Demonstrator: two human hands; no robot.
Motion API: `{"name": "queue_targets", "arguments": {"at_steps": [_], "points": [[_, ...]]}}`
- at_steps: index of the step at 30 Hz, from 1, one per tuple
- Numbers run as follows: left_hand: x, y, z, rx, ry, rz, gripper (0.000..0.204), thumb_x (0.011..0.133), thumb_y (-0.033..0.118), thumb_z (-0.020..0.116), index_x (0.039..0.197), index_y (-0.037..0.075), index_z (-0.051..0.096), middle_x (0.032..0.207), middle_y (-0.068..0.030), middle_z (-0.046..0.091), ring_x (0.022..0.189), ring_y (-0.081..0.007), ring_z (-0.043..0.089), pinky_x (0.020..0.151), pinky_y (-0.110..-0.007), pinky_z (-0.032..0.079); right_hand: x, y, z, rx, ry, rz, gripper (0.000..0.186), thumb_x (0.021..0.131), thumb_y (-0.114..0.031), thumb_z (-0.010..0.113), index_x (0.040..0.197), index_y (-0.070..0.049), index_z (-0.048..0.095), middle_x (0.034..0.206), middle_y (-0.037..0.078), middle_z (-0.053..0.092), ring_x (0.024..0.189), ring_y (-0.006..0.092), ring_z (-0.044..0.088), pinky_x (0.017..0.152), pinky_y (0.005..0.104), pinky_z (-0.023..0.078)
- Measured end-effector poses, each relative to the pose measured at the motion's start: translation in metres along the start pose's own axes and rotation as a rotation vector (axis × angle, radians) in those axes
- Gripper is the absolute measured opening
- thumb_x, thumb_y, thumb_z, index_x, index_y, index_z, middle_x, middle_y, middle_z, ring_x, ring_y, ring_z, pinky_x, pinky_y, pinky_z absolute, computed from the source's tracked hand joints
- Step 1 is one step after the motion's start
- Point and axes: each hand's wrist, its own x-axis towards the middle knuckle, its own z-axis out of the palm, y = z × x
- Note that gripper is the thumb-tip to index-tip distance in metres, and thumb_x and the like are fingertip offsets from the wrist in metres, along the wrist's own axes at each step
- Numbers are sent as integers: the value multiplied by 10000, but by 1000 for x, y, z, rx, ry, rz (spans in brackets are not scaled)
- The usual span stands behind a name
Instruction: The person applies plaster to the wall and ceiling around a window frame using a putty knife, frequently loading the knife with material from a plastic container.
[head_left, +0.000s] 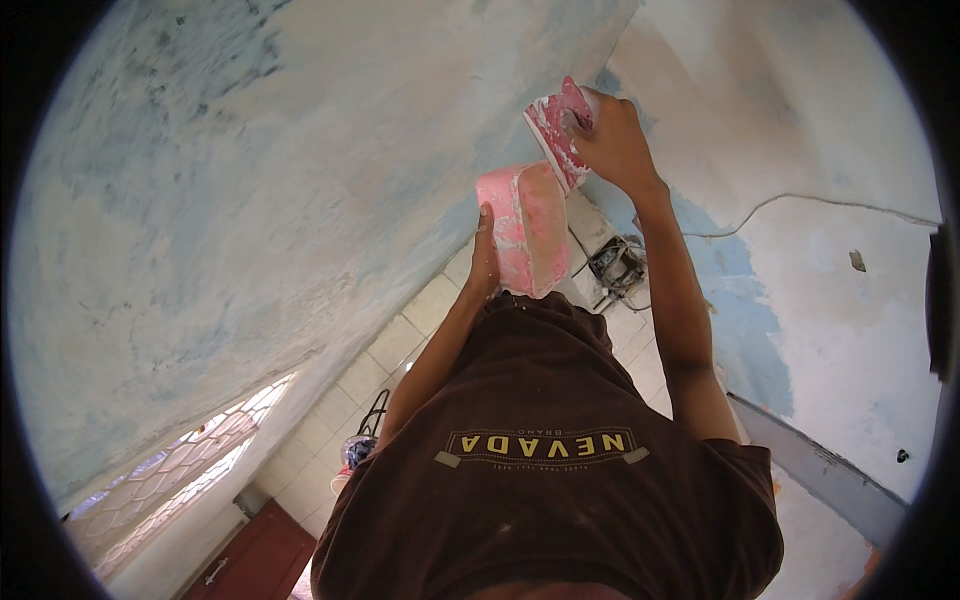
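Observation:
My left hand (pixel 485 252) grips a pink plastic tub (pixel 511 232) from its left side, thumb along the wall. White smears streak the tub, and a beige surface shows on its right side. Just above the tub, my right hand (pixel 615 145) is closed around a red putty scraper (pixel 552 137) coated with white paste. The scraper's lower corner is at the tub's upper rim; I cannot tell whether they touch. Several of the right hand's fingers are hidden behind the scraper.
A patchy blue-white wall (pixel 250 200) rises on the left, and another wall (pixel 830 300) stands on the right with a thin cable (pixel 790 197) across it. Below are floor tiles (pixel 385 345), a dark device with wires (pixel 617 262), a patterned window (pixel 190 465) and a red-brown panel (pixel 255 560).

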Motion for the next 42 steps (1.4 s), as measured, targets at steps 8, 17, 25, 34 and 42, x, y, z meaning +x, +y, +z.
{"name": "queue_targets", "arguments": {"at_steps": [8, 17, 25, 34, 42], "points": [[9, -10, -7, 26, 8, 8, 813, 1059, 655, 310, 1481, -30, 425, 1350, -196, 614, 1200, -292, 657, 1047, -427, 533, 13, -4, 5, -55, 16, -19, 186, 867, -135, 656, 901, 42, 613, 718, 268, 612, 674, 475, 577, 670, 505, 477], [22, -31, -37, 117, 107, -11, 853, 1036, 690, 350, 1516, -14, 389, 1430, -172, 557, 1291, -270, 588, 1073, -413, 507, 25, 3, 7, -72, 67, -34, 169, 875, -130, 682, 932, 24, 640, 727, 247, 641, 670, 430, 633, 672, 478, 499], [10, -12, -14, -56, 44, 74, 844, 1031, 701, 344, 1532, 22, 380, 1441, -158, 551, 1292, -274, 586, 1076, -422, 507, 6, 22, -12, 138, 242, 143, 207, 882, -146, 704, 987, 31, 686, 754, 227, 663, 654, 325, 624, 662, 408, 499], [-3, 9, 9, -83, 32, 149, 764, 1054, 662, 309, 1537, 74, 375, 1470, -149, 528, 1328, -309, 555, 1113, -504, 477, -23, 50, 4, 371, 207, 223, 246, 929, -199, 715, 1002, 35, 702, 710, 90, 610, 659, 144, 487, 661, 339, 462], [10, -4, -5, -207, 40, 249, 689, 1059, 630, 353, 1541, 139, 392, 1467, -85, 522, 1328, -301, 533, 1095, -506, 477, -38, 80, 16, 1118, 627, 505, 367, 1022, -164, 625, 1341, 13, 594, 1109, 14, 651, 920, 112, 560, 805, 277, 468]]}}
